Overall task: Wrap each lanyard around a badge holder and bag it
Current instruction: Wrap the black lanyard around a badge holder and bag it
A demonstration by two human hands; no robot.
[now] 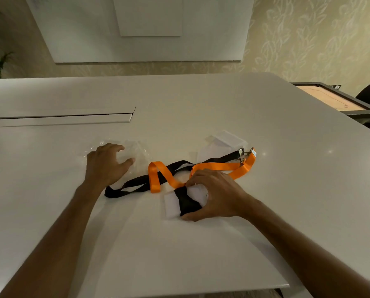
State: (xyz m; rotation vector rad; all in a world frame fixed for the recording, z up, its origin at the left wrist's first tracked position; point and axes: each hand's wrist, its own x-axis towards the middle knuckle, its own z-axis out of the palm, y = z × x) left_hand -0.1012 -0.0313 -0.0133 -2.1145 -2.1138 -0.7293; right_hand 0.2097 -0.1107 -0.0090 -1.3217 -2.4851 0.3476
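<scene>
A badge holder [172, 204] with a black lanyard wound around its middle lies on the white table, and my right hand [216, 195] grips its right end. My left hand [106, 163] rests with spread fingers on a pile of clear plastic bags [136, 150]. A loose black lanyard [136, 186] and an orange lanyard [214, 167] lie tangled between the hands, their metal clips at the right. More clear badge holders [220, 145] lie behind the clips.
The white table [179, 244] has a long cable slot [61, 116] at the back left. Its front edge runs close below my arms. A dark side table [339, 100] and a chair stand off the right corner.
</scene>
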